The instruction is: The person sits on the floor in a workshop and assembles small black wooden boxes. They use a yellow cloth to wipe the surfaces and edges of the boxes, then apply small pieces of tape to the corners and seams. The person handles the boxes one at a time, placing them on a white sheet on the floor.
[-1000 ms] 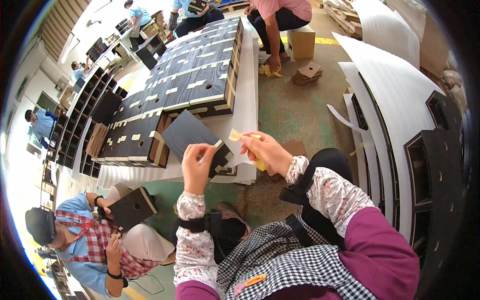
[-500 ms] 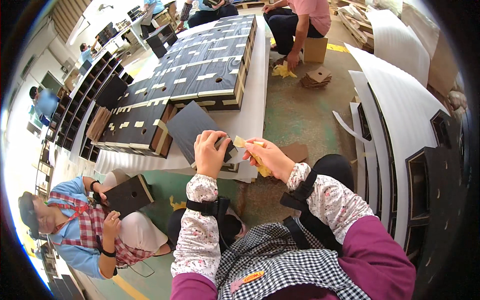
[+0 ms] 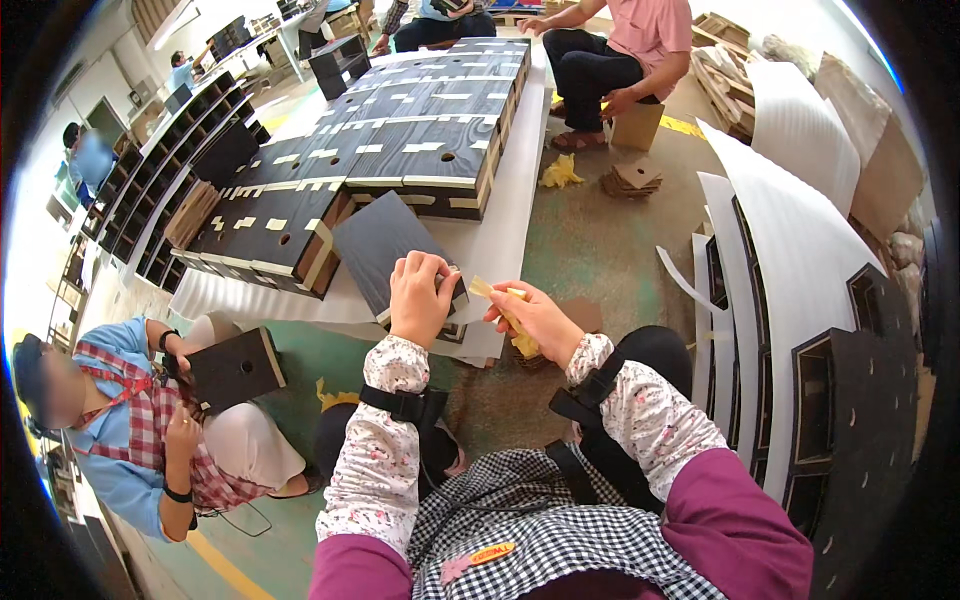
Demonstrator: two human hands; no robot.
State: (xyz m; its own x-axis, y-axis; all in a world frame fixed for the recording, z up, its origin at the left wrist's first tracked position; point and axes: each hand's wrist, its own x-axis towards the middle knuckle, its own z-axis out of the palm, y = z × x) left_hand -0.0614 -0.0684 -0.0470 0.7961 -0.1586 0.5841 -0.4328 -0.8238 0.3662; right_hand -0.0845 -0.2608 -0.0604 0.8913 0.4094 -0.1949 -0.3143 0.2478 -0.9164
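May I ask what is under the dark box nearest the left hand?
A white sheet shows beside the dark box; what lies directly beneath is covered, and the left hand hides part of the box.

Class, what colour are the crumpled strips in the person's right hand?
The crumpled strips in the right hand are yellow, best seen in the head view.

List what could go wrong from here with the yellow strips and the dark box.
The yellow strips bunched in the right hand might tangle. The dark box by the left hand lies near the edge of the white sheet, so a bump could perhaps push it past.
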